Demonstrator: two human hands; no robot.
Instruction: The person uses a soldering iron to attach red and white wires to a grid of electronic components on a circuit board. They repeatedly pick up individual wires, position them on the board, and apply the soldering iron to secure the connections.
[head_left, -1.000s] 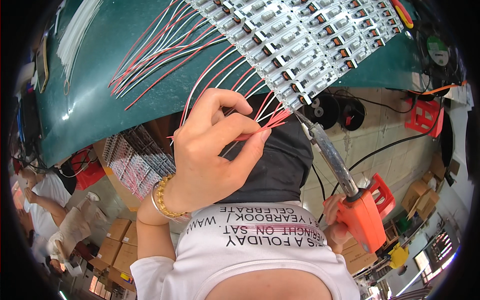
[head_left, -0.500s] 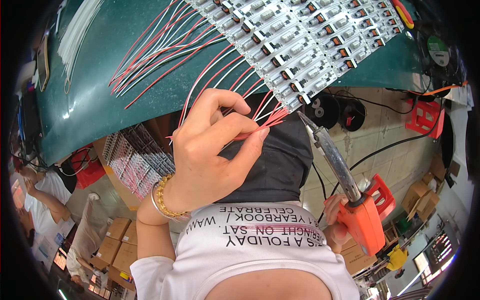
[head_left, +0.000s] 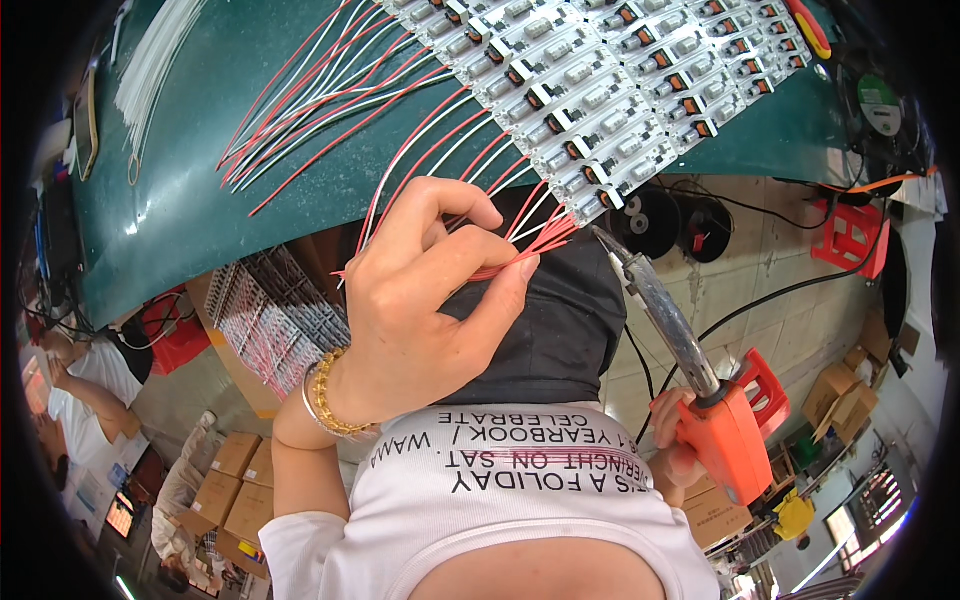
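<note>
My left hand (head_left: 425,305), with a gold bracelet at the wrist, pinches a bundle of thin red and white wires (head_left: 520,250) between thumb and fingers. The wires run up to a panel of small white circuit modules (head_left: 600,90) lying on a green table (head_left: 180,210). My right hand (head_left: 675,440) grips the orange handle of a soldering iron (head_left: 725,435). Its metal shaft points up-left, and the tip (head_left: 605,240) sits just right of the held wire ends, near the panel's lower edge.
More red and white wires (head_left: 310,110) fan across the table's left. A tray of wired modules (head_left: 275,320) lies below the table edge. Cardboard boxes (head_left: 225,480), a red stool (head_left: 850,235) and black cables are on the floor. Another person (head_left: 85,390) sits at left.
The soldering iron's tip has moved slightly up and left, closer to the wire ends. My left hand keeps its pinch on the wires.
</note>
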